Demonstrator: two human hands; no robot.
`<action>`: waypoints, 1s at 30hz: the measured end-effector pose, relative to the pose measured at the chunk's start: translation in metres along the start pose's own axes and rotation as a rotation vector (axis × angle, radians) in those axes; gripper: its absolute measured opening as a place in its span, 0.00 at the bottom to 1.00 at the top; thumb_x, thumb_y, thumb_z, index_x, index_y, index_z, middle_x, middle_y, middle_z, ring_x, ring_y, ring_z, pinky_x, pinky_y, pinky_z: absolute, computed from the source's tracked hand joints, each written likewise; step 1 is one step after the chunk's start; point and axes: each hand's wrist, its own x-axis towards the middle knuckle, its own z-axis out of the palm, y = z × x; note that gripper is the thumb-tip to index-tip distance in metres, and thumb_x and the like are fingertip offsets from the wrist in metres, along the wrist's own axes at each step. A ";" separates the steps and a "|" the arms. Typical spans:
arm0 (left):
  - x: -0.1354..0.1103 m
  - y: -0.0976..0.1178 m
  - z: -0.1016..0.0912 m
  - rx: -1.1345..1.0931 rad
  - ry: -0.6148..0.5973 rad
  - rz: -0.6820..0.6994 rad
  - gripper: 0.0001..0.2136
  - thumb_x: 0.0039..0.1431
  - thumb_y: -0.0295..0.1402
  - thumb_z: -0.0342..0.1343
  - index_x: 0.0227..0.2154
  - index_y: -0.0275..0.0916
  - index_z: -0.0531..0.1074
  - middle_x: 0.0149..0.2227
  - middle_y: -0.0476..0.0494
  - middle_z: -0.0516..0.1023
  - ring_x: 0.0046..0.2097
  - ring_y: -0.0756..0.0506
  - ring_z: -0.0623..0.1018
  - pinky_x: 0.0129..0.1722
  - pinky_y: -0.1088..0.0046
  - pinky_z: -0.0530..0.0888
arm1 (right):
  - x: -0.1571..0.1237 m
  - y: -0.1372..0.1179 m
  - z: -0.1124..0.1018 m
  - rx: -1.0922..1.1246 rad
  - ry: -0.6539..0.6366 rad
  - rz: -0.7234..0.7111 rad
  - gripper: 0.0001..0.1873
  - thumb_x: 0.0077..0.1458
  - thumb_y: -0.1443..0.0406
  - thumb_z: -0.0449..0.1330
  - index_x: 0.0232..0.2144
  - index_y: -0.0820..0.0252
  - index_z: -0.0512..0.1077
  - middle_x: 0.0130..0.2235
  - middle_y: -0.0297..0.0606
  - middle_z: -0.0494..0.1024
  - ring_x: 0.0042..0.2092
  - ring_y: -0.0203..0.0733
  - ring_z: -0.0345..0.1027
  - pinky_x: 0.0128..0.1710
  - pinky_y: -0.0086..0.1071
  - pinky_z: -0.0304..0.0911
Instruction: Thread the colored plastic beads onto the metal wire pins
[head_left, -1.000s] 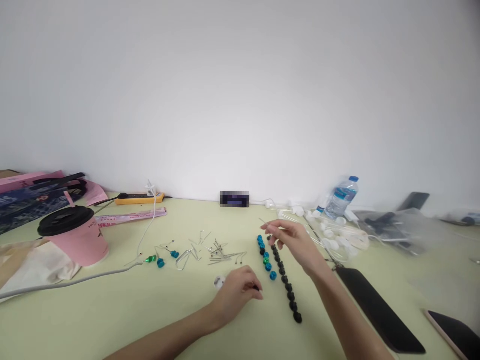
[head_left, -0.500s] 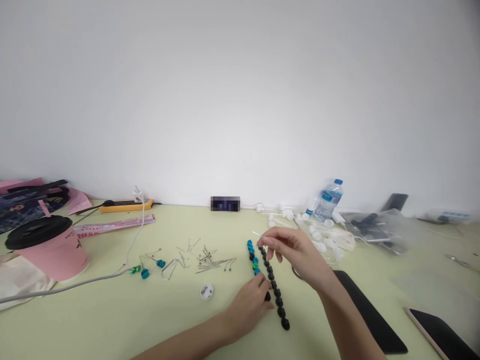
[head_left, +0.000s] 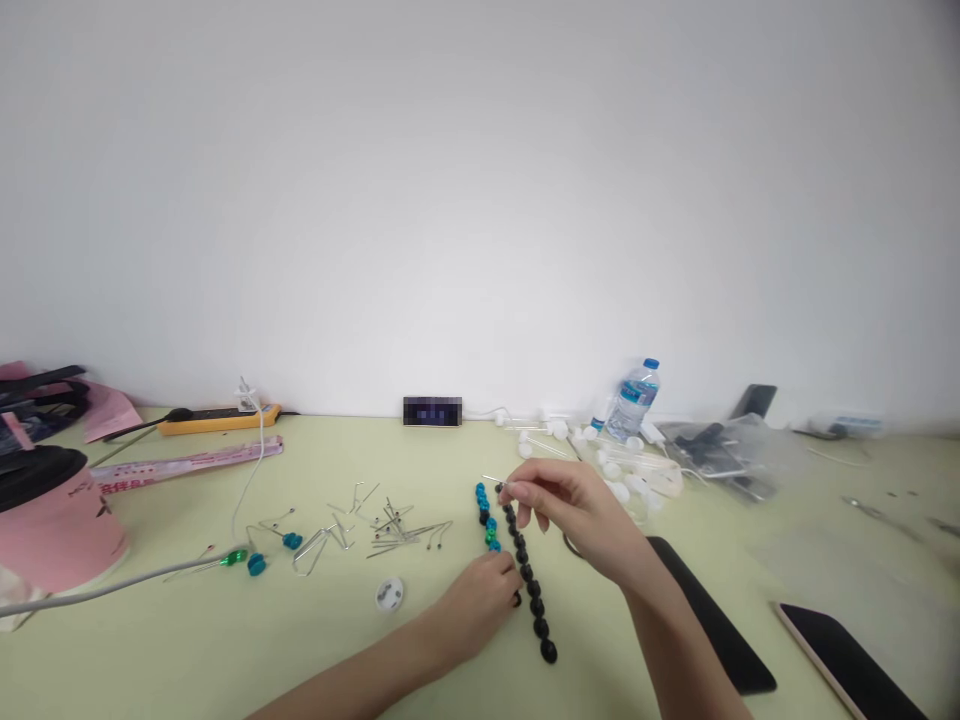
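My right hand [head_left: 566,505] pinches a thin metal pin [head_left: 491,479] between thumb and fingertips, above the far end of a row of black beads [head_left: 527,573]. Parallel to it on the left lies a row of mostly blue beads [head_left: 491,536], with some green and black among them. Over the near end of that row my left hand [head_left: 476,605] has its fingers closed, hiding part of it; a black piece shows at the fingertips. Farther left are a heap of loose metal pins [head_left: 394,535], blue beads on pins [head_left: 256,564] and a round white piece [head_left: 389,594].
A pink cup [head_left: 64,530] and a grey cable [head_left: 150,578] are on the left, with a yellow power strip [head_left: 217,420] behind. Toward the right stand a water bottle [head_left: 634,400], white plastic parts [head_left: 611,468], a black slab [head_left: 712,620] and a phone [head_left: 847,660].
The view has turned slightly right, so the table's contents appear farther left. Both hands keep nearly the same places by the bead rows, the pin still in the right.
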 end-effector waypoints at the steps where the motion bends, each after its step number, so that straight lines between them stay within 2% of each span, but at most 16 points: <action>1: 0.000 0.001 -0.002 0.037 -0.011 0.025 0.07 0.56 0.21 0.45 0.31 0.38 0.65 0.35 0.45 0.70 0.39 0.45 0.69 0.40 0.70 0.67 | 0.000 0.000 0.000 -0.001 -0.003 0.003 0.13 0.57 0.59 0.54 0.28 0.59 0.73 0.22 0.34 0.73 0.25 0.35 0.64 0.24 0.27 0.58; 7: 0.000 0.007 -0.011 0.231 -0.123 0.182 0.09 0.50 0.20 0.48 0.34 0.37 0.64 0.38 0.41 0.70 0.39 0.42 0.68 0.36 0.68 0.67 | -0.001 0.001 -0.001 -0.008 -0.009 0.003 0.12 0.57 0.59 0.54 0.29 0.59 0.74 0.22 0.34 0.73 0.25 0.35 0.64 0.24 0.27 0.57; 12: -0.003 0.003 -0.013 0.240 -0.114 0.231 0.09 0.51 0.21 0.48 0.35 0.37 0.65 0.36 0.42 0.71 0.37 0.43 0.70 0.35 0.70 0.66 | -0.001 -0.001 -0.001 -0.023 -0.009 0.002 0.13 0.58 0.59 0.54 0.28 0.59 0.74 0.23 0.34 0.73 0.26 0.34 0.64 0.22 0.25 0.57; 14: -0.004 -0.002 -0.015 0.216 -0.064 0.218 0.08 0.55 0.22 0.47 0.37 0.37 0.66 0.36 0.43 0.72 0.38 0.44 0.70 0.37 0.70 0.67 | -0.002 -0.002 -0.001 -0.016 -0.008 -0.005 0.13 0.58 0.60 0.54 0.28 0.59 0.74 0.23 0.33 0.73 0.25 0.34 0.64 0.22 0.25 0.57; 17: 0.000 -0.010 -0.020 0.126 0.043 0.110 0.07 0.60 0.25 0.47 0.38 0.38 0.67 0.37 0.44 0.72 0.40 0.44 0.71 0.38 0.71 0.67 | -0.002 -0.003 0.000 -0.022 -0.004 -0.012 0.13 0.58 0.60 0.54 0.28 0.59 0.74 0.23 0.34 0.73 0.25 0.33 0.65 0.21 0.25 0.57; 19: 0.004 -0.015 -0.024 0.055 0.069 0.045 0.07 0.60 0.24 0.47 0.37 0.39 0.68 0.36 0.46 0.72 0.41 0.45 0.70 0.37 0.73 0.67 | -0.002 -0.003 0.000 -0.028 -0.005 -0.016 0.13 0.58 0.60 0.53 0.29 0.60 0.74 0.24 0.34 0.73 0.26 0.34 0.65 0.21 0.24 0.56; 25: 0.012 -0.021 -0.024 0.072 -0.021 0.038 0.11 0.56 0.21 0.48 0.37 0.40 0.72 0.31 0.48 0.74 0.37 0.45 0.71 0.31 0.73 0.65 | 0.000 -0.003 0.002 -0.001 -0.030 -0.023 0.12 0.58 0.61 0.53 0.29 0.60 0.74 0.26 0.34 0.74 0.27 0.34 0.68 0.23 0.24 0.58; 30: 0.013 -0.025 -0.018 0.126 -0.013 0.047 0.10 0.56 0.21 0.50 0.36 0.40 0.72 0.30 0.48 0.75 0.37 0.44 0.70 0.31 0.72 0.63 | 0.000 -0.001 0.002 0.004 -0.036 -0.031 0.12 0.58 0.61 0.53 0.29 0.60 0.73 0.26 0.34 0.74 0.28 0.34 0.68 0.23 0.25 0.57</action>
